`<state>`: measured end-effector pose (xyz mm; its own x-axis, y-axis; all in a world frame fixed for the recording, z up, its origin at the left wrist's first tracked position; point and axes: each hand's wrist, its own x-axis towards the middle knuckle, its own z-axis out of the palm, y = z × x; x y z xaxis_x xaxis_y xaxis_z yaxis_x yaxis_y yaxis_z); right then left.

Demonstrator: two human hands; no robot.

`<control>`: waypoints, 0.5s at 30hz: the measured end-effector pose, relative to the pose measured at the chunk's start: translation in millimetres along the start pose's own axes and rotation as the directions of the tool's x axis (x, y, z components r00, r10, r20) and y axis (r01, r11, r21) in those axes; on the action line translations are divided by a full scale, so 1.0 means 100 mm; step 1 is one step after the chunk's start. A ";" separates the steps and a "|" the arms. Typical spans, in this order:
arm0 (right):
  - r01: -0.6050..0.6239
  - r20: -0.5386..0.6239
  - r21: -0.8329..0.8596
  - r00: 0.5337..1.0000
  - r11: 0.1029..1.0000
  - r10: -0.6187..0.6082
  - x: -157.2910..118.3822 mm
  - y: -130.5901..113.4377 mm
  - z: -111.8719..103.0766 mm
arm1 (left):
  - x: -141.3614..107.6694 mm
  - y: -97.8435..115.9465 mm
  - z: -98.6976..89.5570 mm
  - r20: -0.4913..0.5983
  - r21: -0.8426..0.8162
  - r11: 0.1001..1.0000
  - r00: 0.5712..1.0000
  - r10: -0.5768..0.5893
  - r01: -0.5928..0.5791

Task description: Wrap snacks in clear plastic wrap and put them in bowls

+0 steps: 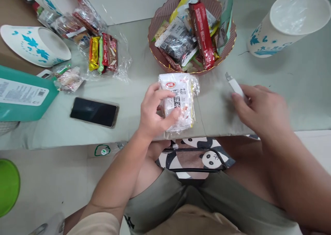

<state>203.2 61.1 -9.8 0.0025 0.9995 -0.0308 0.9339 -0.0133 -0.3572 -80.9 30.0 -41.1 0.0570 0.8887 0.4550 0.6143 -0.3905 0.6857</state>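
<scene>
My left hand (153, 112) is closed around a white snack packet (184, 104) wrapped in clear plastic, with fingers and thumb over its left side. The packet lies at the table's front edge, just below the pink bowl (155, 54). To the right, my right hand (263, 107) grips a white utility knife (236, 87). Its short metal tip points up and left, apart from the packet. Part of the knife's handle is hidden in my palm.
Snacks fill the bowl, among them a red wrapped bar (203, 35). Paper cups (269, 38) stand at the right. At left are a black phone (94, 112), a clear bag of snacks (110, 52), a tipped paper cup (36, 45) and a teal container (23, 109).
</scene>
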 end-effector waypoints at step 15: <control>0.648 -0.295 0.300 0.761 0.700 -0.578 -0.11 -0.11 0.20 | -0.10 0.02 0.36 0.442 -0.537 0.725 0.876 -0.195 0.432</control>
<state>185.6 49.8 -24.1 -0.4323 0.7764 0.4586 0.5483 0.6301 -0.5498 -52.1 28.9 -64.5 0.2783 0.9604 0.0139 0.0475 -0.0282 0.9985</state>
